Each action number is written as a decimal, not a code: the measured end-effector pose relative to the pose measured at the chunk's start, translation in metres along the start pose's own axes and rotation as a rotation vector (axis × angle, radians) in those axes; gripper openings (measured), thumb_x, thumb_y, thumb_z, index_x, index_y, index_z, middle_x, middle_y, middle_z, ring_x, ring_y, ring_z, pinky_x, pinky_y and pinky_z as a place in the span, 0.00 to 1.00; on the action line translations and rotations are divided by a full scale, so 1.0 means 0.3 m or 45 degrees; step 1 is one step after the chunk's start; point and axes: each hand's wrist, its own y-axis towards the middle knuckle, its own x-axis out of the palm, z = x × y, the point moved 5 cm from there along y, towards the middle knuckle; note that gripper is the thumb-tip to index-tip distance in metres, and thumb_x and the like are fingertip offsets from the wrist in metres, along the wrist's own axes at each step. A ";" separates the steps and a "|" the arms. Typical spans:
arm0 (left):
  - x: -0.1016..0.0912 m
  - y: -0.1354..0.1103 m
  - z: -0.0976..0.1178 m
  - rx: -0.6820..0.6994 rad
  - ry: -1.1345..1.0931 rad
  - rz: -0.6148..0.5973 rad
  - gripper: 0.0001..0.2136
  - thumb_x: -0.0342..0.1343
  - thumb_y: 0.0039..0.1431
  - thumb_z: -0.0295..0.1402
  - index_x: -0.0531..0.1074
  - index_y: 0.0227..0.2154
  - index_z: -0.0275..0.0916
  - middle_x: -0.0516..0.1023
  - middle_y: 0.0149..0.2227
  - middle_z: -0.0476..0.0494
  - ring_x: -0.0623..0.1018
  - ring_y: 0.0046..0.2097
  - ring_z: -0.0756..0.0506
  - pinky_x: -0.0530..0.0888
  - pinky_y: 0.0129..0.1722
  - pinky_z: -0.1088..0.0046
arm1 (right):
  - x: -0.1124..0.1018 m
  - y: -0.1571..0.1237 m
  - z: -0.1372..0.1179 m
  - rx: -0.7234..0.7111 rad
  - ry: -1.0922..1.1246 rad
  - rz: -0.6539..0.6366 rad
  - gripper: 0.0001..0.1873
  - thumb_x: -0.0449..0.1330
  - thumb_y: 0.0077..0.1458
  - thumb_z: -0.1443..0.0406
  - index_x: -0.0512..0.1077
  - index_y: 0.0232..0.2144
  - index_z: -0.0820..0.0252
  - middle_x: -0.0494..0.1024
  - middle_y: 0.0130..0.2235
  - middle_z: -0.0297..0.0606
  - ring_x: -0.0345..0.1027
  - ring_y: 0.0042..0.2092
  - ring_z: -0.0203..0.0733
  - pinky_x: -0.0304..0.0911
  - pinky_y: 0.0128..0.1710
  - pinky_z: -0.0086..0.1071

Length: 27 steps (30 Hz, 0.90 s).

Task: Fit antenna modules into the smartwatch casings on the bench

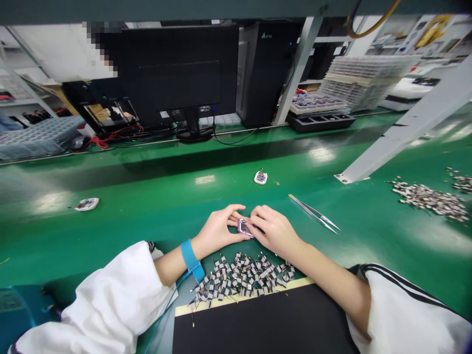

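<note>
Glossy green bench top (pixel 110 236), smooth metal tweezers (pixel 313 214).

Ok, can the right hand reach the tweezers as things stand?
Probably yes: the right hand lies near the tweezers on the green mat, nothing between them, though it's holding a small pink-edged part.

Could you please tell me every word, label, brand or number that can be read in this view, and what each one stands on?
Black computer tower: small logo near the top, too blurred to read.
Back of the monitor: small white sticker, too small to read.
Blue mat: printed patch, too blurred to read.
Small pink-edged circuit board: any markings too small to read.
No text is clearly legible.
</note>
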 end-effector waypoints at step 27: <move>0.012 0.008 -0.025 -0.075 -0.025 -0.027 0.28 0.65 0.36 0.27 0.62 0.43 0.33 0.73 0.33 0.45 0.76 0.35 0.48 0.75 0.39 0.70 | 0.014 0.038 0.003 -0.080 -0.064 -0.102 0.05 0.54 0.50 0.70 0.67 0.24 0.64 0.68 0.27 0.37 0.57 0.30 0.36 0.57 0.29 0.29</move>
